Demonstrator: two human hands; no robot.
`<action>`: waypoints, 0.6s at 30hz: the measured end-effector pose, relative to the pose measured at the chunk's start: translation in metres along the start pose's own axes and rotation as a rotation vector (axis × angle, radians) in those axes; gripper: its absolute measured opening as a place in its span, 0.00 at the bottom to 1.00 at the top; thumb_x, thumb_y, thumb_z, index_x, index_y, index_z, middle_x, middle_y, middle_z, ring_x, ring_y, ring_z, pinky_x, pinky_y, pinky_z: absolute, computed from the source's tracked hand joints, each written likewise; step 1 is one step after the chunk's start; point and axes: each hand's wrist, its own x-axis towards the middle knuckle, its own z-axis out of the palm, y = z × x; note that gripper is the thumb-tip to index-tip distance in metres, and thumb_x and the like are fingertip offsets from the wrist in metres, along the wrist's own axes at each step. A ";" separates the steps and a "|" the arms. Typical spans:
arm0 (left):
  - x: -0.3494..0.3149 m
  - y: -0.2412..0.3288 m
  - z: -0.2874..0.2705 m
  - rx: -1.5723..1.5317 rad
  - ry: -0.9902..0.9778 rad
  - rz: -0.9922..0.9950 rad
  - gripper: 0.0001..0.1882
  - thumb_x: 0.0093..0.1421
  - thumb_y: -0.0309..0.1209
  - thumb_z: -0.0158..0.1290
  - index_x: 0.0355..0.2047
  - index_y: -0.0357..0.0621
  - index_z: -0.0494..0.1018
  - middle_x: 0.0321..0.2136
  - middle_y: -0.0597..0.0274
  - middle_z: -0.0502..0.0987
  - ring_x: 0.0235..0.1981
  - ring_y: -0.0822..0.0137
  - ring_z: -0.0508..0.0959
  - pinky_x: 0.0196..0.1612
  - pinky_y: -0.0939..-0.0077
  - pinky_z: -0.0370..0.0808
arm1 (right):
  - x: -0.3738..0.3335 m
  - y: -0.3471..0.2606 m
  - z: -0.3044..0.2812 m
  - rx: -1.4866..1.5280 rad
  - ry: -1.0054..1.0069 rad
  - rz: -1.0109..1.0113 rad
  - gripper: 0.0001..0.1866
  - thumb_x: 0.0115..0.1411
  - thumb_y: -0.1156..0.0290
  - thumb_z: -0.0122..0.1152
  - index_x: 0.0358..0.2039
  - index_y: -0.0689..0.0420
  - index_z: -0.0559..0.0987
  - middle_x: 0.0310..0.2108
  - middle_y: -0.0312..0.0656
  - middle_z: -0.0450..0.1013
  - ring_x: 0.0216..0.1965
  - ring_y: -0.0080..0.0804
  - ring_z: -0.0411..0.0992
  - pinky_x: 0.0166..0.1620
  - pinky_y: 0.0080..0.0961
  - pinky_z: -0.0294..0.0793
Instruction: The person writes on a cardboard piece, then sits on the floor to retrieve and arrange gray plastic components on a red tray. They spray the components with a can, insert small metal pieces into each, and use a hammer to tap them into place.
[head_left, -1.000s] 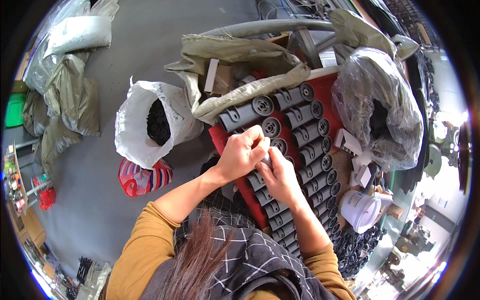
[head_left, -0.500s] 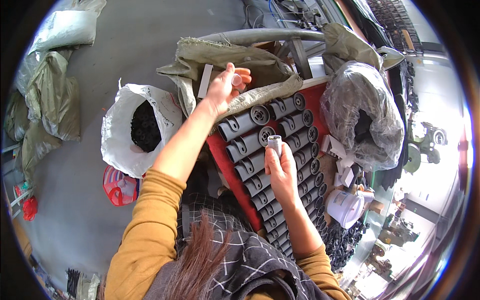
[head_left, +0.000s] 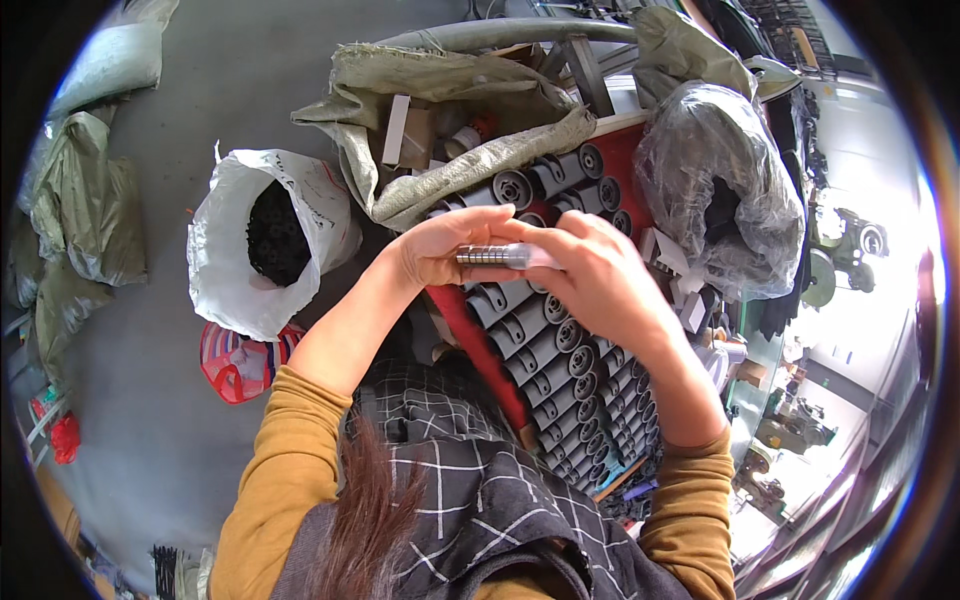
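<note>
Both hands meet in front of me around a short stack of small shiny metal rings (head_left: 490,256), which lies level. Its right part is covered by a pale, translucent wrap (head_left: 540,257). My left hand (head_left: 440,243) holds the left end of the stack, palm up with its fingers curled round. From the right, my right hand (head_left: 600,268) pinches the wrapped end; its fingertips are partly hidden. Below the hands, grey moulded housings (head_left: 527,325) with round ends lie in rows on a red surface (head_left: 462,330).
Beyond the hands lies an open woven sack (head_left: 400,200) holding a small cardboard box (head_left: 413,138). To the left stands a white sack (head_left: 220,240) of black parts. A clear plastic bag (head_left: 690,150) is at the right, near small white boxes (head_left: 663,250).
My left hand has come back from over the woven sack to my right hand. The ring stack, upright before in my right hand, now lies level between both hands.
</note>
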 end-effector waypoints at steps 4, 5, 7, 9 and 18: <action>-0.021 -0.010 -0.007 -0.122 -0.018 0.069 0.21 0.68 0.33 0.44 0.55 0.30 0.65 0.43 0.46 0.76 0.37 0.64 0.82 0.27 0.88 0.82 | 0.033 0.012 -0.022 -0.093 0.179 -0.003 0.17 0.52 0.69 0.63 0.43 0.57 0.78 0.36 0.46 0.73 0.43 0.46 0.71 0.49 0.37 0.69; -0.025 -0.013 -0.009 -0.108 0.032 0.080 0.21 0.68 0.34 0.45 0.55 0.31 0.65 0.43 0.48 0.77 0.36 0.66 0.82 0.24 0.91 0.80 | 0.050 0.018 -0.016 -0.144 0.241 0.032 0.19 0.51 0.68 0.64 0.45 0.56 0.77 0.38 0.47 0.73 0.44 0.46 0.70 0.50 0.37 0.68; -0.031 -0.019 -0.010 -0.053 0.161 0.157 0.19 0.68 0.34 0.46 0.53 0.33 0.67 0.41 0.52 0.77 0.33 0.71 0.81 0.21 0.94 0.76 | 0.075 0.025 0.004 -0.234 0.415 -0.047 0.21 0.52 0.66 0.65 0.46 0.58 0.75 0.42 0.47 0.73 0.45 0.45 0.69 0.51 0.38 0.67; -0.035 -0.023 -0.010 0.054 0.307 0.208 0.17 0.66 0.35 0.49 0.49 0.36 0.70 0.38 0.57 0.78 0.31 0.74 0.81 0.19 0.95 0.73 | 0.058 0.024 0.034 0.127 0.330 0.156 0.16 0.53 0.63 0.66 0.37 0.60 0.77 0.35 0.46 0.74 0.41 0.46 0.71 0.46 0.38 0.70; -0.018 -0.035 -0.007 0.260 0.630 0.270 0.09 0.63 0.33 0.55 0.38 0.42 0.74 0.30 0.66 0.79 0.26 0.78 0.79 0.19 0.94 0.68 | 0.004 0.026 0.115 0.611 0.364 0.364 0.08 0.55 0.68 0.62 0.31 0.60 0.80 0.29 0.44 0.75 0.31 0.40 0.75 0.36 0.30 0.73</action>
